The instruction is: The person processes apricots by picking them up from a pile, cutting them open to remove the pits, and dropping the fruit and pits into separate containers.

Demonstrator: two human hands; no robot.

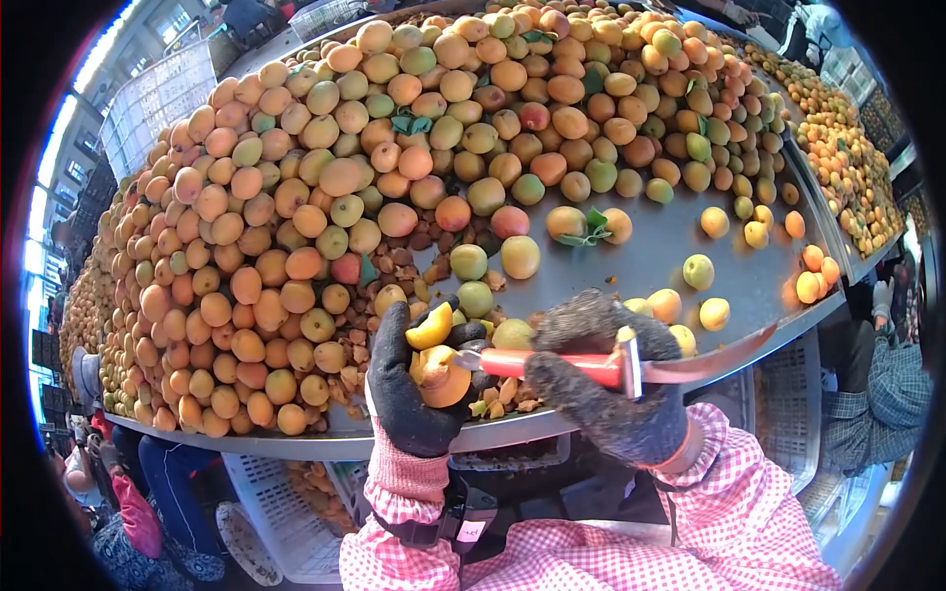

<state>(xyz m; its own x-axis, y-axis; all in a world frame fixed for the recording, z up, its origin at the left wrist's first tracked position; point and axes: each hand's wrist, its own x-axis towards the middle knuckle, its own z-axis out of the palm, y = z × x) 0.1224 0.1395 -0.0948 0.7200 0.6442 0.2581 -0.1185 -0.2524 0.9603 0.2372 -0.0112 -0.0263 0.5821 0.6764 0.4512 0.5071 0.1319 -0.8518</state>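
Observation:
My left hand [419,379], in a black glove, holds a cut apricot [440,378] with its flesh exposed; a yellow piece [431,326] rests at the fingers above it. My right hand [611,379], in a dark, worn glove, is closed around a red-handled tool [581,367]. The tool's metal tip meets the apricot from the right, and a long blade-like strip extends from its other end. Whole apricots [296,207] in orange, yellow and green are heaped beyond my hands. Small cut pieces [505,396] lie beside my left hand.
The metal table [641,246] has a raised front edge below my hands. White crates [286,522] stand under it, and another crate [158,108] is at the back left. A person in a checked sleeve [877,394] is at the right; other people are at the lower left and the back.

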